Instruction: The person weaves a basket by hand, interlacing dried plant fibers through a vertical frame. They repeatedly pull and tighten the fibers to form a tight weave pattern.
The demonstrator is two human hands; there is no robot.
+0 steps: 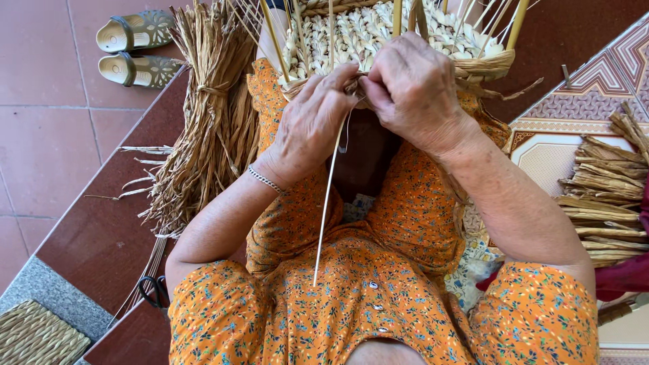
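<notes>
Both hands [365, 101] pinch the woven basket [399, 34] rim.

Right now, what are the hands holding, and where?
Both hands, left hand and right hand, pinch the woven basket at its near rim, fingers meeting there.

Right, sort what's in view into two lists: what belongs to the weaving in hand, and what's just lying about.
In the work:
- left hand and right hand, pinching at the rim
- half-woven basket
- pale thin strip hanging from the fingers
- tied bundle of dried fibre
- loose dried strips

Lying about:
- pair of sandals
- scissors
- woven mat
</notes>
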